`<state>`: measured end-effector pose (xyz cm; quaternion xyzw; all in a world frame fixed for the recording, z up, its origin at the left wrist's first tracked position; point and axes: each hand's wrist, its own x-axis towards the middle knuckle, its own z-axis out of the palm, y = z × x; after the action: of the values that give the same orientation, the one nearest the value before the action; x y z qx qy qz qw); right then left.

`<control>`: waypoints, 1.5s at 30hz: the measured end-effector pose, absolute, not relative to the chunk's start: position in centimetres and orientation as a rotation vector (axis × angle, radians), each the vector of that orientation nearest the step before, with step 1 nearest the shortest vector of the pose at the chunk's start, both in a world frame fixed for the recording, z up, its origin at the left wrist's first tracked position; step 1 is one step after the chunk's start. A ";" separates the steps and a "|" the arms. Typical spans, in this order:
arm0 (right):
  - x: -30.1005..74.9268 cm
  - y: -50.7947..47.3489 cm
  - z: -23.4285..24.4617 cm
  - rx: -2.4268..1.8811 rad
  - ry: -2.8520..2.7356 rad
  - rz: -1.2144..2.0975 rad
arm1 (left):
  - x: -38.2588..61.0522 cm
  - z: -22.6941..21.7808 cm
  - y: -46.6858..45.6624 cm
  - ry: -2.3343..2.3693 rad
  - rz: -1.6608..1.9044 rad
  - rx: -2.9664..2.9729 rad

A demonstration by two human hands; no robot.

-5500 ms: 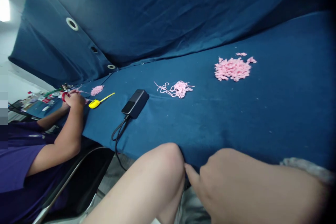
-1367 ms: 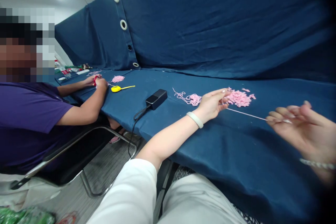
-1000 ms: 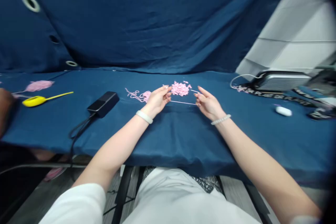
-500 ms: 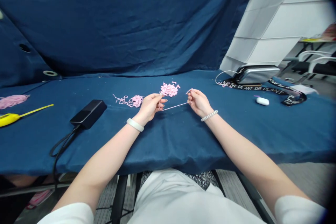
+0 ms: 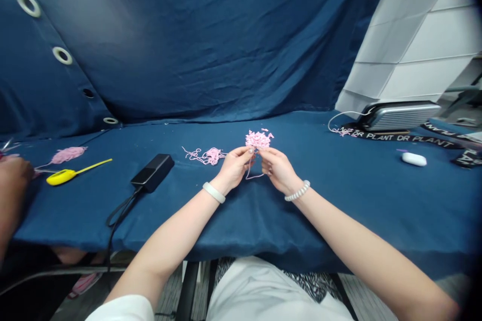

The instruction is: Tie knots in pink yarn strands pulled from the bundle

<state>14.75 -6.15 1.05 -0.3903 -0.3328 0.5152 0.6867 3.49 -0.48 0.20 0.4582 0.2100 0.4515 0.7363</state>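
My left hand (image 5: 236, 166) and my right hand (image 5: 276, 169) are close together over the blue cloth-covered table (image 5: 339, 195), both pinching a short piece of pink yarn (image 5: 253, 173) that hangs in a loop between them. Just behind my fingers lies a small heap of pink yarn bits (image 5: 258, 138). To its left sits a loose tangle of pink yarn (image 5: 209, 155). I wear a white bracelet on my left wrist and a bead bracelet on my right.
A black power bank (image 5: 152, 172) with a cable lies left of my hands. Farther left are a yellow tape measure (image 5: 64, 175), another pink yarn bundle (image 5: 68, 154) and a co-worker's hand (image 5: 13, 175). At right lie a silver case (image 5: 399, 115), a printed lanyard (image 5: 399, 137) and a white earbud case (image 5: 413, 159).
My hands have come together, so the yarn that was stretched straight between them now hangs in a loop. The view has swung a little to the left.
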 end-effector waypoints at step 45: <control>15.1 -7.3 1.2 -0.838 -0.962 1.254 | 3.3 1.3 -1.4 0.417 1.037 1.268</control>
<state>15.12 -7.32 1.16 -0.3654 -0.4196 0.5467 0.6258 3.27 -1.38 1.30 0.5611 0.1845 0.4591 0.6636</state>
